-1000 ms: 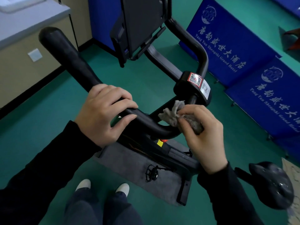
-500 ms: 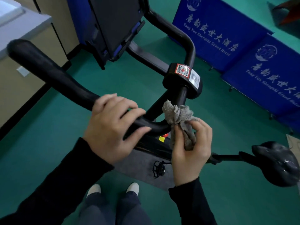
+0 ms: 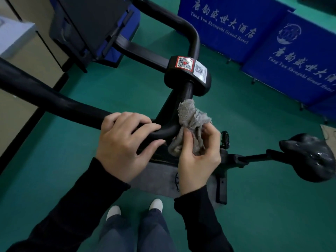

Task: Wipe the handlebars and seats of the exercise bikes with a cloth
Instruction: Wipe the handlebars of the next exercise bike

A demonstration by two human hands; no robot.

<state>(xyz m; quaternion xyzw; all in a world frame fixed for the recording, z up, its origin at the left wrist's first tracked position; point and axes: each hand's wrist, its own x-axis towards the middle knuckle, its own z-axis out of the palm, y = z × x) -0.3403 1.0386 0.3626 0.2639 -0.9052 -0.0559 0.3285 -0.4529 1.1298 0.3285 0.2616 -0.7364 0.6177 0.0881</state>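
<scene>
Right hand (image 3: 198,160): rotated palm-up since earlier, now pinching bunched cloth (image 3: 192,122) against bend of handlebar (image 3: 54,102); left hand (image 3: 125,142) curled round it. Risk: loose wad slips from fingertips, leaving bend unwiped.

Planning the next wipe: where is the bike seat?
In the head view the seat sits at the far right, to the right of the right hand holding the cloth.
</scene>
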